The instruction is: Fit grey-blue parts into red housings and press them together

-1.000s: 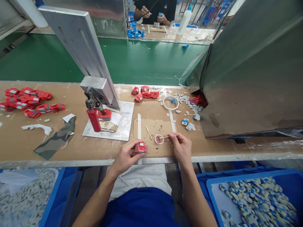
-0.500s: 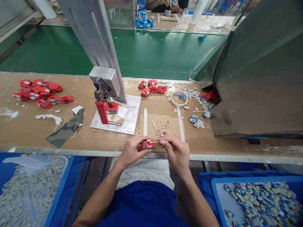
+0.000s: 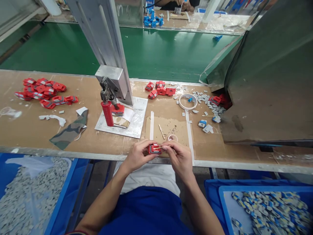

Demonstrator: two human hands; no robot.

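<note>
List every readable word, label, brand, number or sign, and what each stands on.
No text is readable.
Blue upright object beyond the green flat belt: pale marks, too blurred to read.
Shiny grey metal panel: faint marks, unclear whether letters.
Small red-and-grey block: none legible.

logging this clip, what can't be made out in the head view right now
All in the head view:
Small cup: near side hidden by the right hand.
Red part: partly covered by the left hand.
Stick: tip too small to tell contact.
Co-worker: head cut off by the top edge.
</note>
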